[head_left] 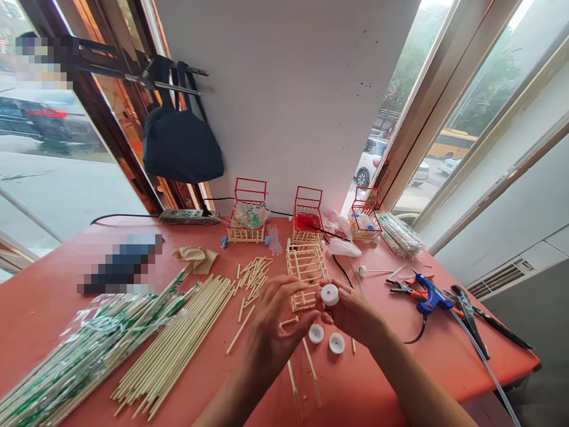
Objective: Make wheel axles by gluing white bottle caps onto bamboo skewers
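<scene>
My right hand (353, 314) pinches a white bottle cap (329, 294) between thumb and fingers, a little above the red table (53, 296). My left hand (278, 323) is beside it, fingers curled toward the cap and touching a small cart frame made of bamboo sticks (306, 274). Two more white caps (316, 334) (336, 343) lie on the table just under my hands. A few cut sticks (311, 367) lie near my wrists.
Long bamboo skewers (178, 344) and wrapped chopsticks (84, 350) cover the left. Three red-handled stick carts (247, 219) (306, 220) (364, 219) stand at the back. A blue glue gun (429, 299), pliers (402, 287) and scissors lie right. A dark bag (182, 142) hangs behind.
</scene>
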{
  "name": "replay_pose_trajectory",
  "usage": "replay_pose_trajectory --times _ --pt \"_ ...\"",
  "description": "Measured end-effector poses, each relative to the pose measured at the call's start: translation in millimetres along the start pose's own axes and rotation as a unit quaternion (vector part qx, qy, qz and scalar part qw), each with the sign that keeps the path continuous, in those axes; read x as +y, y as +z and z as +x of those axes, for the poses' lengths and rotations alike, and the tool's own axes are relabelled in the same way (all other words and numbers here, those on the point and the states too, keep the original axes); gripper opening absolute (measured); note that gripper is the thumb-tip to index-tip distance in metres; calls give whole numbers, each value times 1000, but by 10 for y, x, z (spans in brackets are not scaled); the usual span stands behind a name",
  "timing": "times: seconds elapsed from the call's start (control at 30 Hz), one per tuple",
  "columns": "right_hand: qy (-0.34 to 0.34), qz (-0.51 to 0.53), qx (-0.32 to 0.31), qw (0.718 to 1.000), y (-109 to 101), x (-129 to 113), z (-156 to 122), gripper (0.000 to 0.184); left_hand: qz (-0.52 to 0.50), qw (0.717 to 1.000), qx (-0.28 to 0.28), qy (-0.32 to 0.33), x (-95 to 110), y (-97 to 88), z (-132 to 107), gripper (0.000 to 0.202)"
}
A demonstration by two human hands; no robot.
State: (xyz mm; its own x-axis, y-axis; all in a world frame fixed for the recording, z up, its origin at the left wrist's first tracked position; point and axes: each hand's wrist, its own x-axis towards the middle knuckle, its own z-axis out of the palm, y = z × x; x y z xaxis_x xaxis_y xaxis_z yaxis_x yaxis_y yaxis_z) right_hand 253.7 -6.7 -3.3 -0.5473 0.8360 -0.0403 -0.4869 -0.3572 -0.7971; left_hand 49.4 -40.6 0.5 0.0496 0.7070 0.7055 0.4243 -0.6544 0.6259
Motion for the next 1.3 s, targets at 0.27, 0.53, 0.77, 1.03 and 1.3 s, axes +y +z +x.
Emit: replay_pose_trajectory --times 0.27,0.53,0.77,1.03,1.3 --pt "39 8 -23 999 87 58 -19 55 -142 977 -92 -130 25 112 -33 42" --pt "-7 -136 -17 990 140 29 -99 54 -126 986 -50 -92 101 129 -50 24" --pt "-168 -464 43 869 230 -12 -154 27 12 998 -14 -54 26 108 -57 24" --pt "-204 -545 60 811 299 -45 -163 22 56 998 -10 6 -4 112 -94 26" --pt "-216 -593 68 773 277 -80 -213 21 35 999 -21 14 8 127 -98 17"
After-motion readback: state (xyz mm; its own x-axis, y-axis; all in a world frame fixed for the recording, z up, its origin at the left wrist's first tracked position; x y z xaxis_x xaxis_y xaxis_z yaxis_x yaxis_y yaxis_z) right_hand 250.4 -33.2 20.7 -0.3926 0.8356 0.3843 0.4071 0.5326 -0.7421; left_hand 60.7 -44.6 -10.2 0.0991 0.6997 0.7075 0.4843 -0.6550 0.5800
